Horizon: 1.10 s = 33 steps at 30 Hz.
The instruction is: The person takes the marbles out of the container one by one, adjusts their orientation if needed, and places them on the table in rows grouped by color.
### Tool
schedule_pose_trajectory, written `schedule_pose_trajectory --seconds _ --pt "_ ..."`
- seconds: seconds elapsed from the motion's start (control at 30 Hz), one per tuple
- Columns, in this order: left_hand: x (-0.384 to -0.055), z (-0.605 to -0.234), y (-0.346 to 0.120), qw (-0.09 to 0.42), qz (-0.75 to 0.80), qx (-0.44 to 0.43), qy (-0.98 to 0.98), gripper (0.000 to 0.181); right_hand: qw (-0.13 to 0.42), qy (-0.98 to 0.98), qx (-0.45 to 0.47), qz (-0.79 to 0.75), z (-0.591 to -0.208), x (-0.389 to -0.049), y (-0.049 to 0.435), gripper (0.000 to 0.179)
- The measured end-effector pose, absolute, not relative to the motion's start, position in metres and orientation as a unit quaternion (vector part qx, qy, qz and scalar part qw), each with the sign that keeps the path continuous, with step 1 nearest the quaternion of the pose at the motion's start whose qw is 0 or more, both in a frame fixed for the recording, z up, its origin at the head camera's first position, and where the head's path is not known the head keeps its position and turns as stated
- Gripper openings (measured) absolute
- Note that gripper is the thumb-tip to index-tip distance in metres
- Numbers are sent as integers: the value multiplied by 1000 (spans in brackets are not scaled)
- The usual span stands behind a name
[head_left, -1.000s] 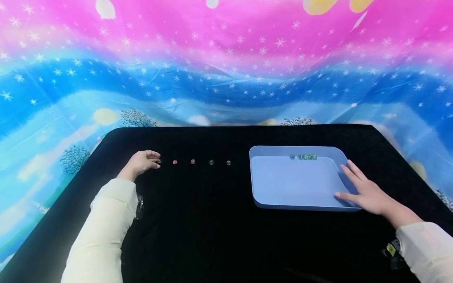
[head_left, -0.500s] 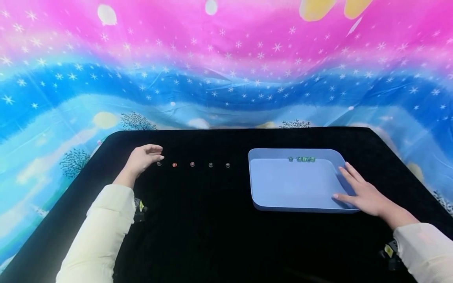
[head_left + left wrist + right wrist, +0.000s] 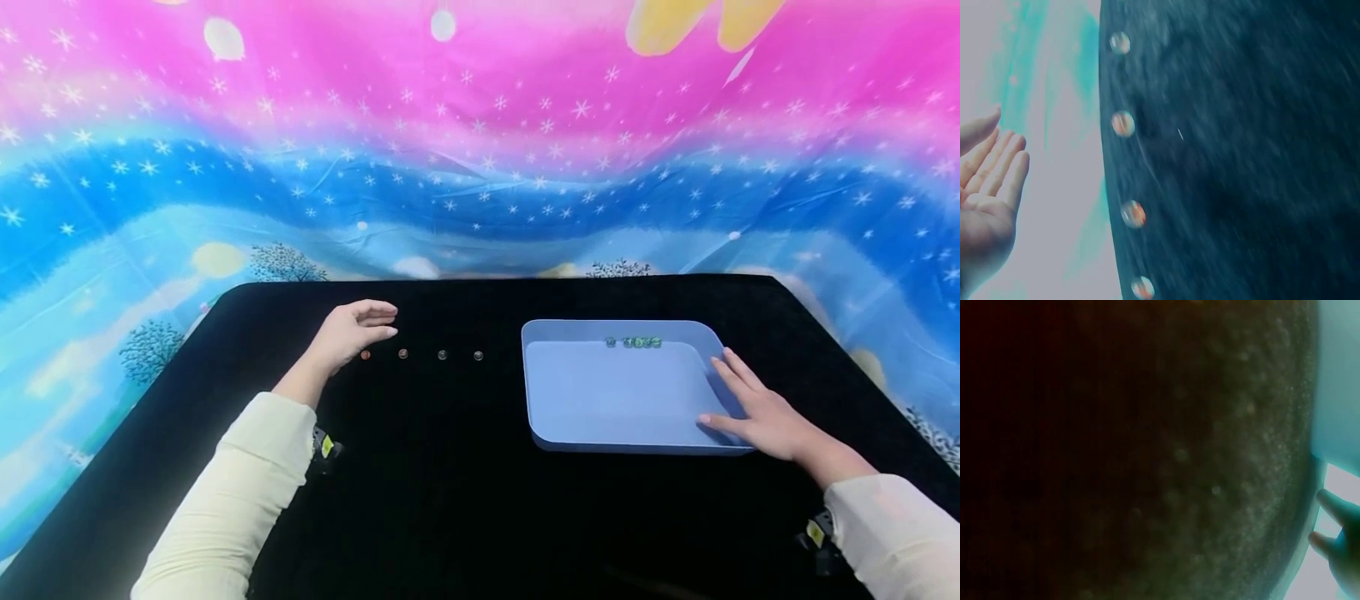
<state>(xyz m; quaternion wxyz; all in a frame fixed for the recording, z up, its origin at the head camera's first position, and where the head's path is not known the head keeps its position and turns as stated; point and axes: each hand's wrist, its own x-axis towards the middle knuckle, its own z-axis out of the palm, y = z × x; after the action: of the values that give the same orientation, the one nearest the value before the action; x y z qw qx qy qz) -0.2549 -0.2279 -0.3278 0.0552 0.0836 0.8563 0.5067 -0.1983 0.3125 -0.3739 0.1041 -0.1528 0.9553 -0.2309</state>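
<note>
My left hand (image 3: 351,335) hovers over the left end of a row of small glass marbles, fingers straight. In the left wrist view its palm (image 3: 988,219) shows nothing in it. An orange-tinted marble (image 3: 365,355) lies just below the hand, with a reddish marble (image 3: 403,354) and clearer marbles (image 3: 442,355) to its right. My right hand (image 3: 761,417) rests on the right side of a shallow blue tray (image 3: 547,433), its fingers spread over the rim and the thumb reaching inside. Several green marbles (image 3: 642,342) sit along the tray's back wall.
A black cloth (image 3: 465,517) covers the table, whose back edge lies beyond the tray. Behind hangs a pink and blue backdrop (image 3: 480,150) with snowflakes. A small dark wrist camera (image 3: 326,448) shows under the left sleeve and another wrist camera (image 3: 819,533) by the right.
My left hand has lifted from the leftmost marble and moved right, so that marble is hidden in the head view. My right hand has stayed on the tray.
</note>
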Motion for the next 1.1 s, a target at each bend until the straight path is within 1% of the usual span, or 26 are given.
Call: schedule_pose_trajectory --seconds 0.37,0.77,1.1 --pt "-257 -318 -187 73 512 137 845 38 99 957 -154 -225 -374 -198 310 89" --pt "-265 -311 -144 88 530 172 825 35 101 960 -151 -215 -370 -201 311 90" --pt "-272 -310 -109 117 540 207 807 35 103 960 -149 -213 -371 -200 313 90"
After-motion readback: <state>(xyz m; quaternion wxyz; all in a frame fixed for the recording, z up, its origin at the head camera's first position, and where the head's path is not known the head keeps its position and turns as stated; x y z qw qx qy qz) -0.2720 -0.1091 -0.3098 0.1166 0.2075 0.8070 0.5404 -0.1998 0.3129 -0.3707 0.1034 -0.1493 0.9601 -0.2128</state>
